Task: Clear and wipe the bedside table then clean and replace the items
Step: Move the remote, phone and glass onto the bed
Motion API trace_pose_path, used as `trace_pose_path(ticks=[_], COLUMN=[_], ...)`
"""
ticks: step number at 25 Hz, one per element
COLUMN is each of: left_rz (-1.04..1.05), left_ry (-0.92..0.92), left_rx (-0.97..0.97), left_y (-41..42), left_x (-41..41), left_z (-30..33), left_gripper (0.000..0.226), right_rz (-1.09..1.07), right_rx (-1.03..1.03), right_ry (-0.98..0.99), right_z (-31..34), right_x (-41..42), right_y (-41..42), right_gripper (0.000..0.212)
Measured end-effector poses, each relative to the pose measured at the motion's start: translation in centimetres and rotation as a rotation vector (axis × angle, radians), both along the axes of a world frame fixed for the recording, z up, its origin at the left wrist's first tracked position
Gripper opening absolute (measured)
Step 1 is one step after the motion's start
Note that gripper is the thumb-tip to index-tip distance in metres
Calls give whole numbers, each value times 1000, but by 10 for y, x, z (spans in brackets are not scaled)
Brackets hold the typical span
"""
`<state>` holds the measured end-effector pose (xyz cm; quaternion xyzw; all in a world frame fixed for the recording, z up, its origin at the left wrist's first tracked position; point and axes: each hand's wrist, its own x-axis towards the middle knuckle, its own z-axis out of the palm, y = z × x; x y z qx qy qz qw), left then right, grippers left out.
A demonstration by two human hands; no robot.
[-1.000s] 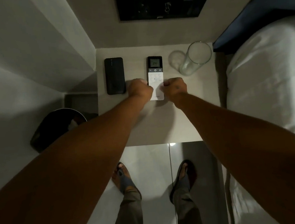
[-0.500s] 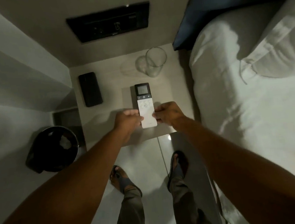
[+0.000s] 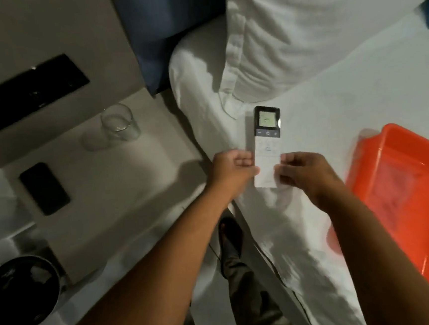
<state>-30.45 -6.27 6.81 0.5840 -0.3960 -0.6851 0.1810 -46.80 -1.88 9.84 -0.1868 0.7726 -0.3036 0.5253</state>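
Observation:
A white remote control (image 3: 267, 142) with a small lit screen hangs over the white bed, held by its lower end. My left hand (image 3: 232, 167) pinches its left edge and my right hand (image 3: 302, 171) pinches its right edge. The pale bedside table (image 3: 122, 186) lies to the left. On it rest a black phone (image 3: 44, 188) near the left side and a clear drinking glass (image 3: 119, 122) at the back.
An orange plastic tray (image 3: 413, 196) sits on the bed (image 3: 358, 98) at the right. A white pillow (image 3: 300, 25) lies beyond the remote. A black bin (image 3: 20, 293) stands on the floor at lower left. A black switch panel (image 3: 28, 90) is on the wall.
Both hands lifted the remote off the bedside table and carried it right, over the bed. My view swung right, bringing the orange tray into sight.

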Motion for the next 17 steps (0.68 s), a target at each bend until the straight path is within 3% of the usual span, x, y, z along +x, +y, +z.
trace_pose_path(ticks=[8, 11, 12, 15, 17], left_rz=[-283, -272, -266, -82, 135], left_ry=[-338, -327, -288, -141, -85], left_rx=[-194, -201, -194, -116, -118], left_y=[-27, -26, -23, -16, -15], left_x=[-100, -103, -96, -43, 22], left_z=[8, 3, 2, -11, -30], left_gripper=[16, 3, 8, 34, 37], right_rz=[-74, -67, -51, 44, 56], right_rx=[109, 149, 143, -23, -286], right_ry=[213, 235, 318, 796, 818], right_z=[0, -6, -5, 6, 3], right_x=[-71, -72, -67, -24, 37], right_y=[-27, -29, -26, -27, -38], right_gripper=[20, 10, 14, 33, 33])
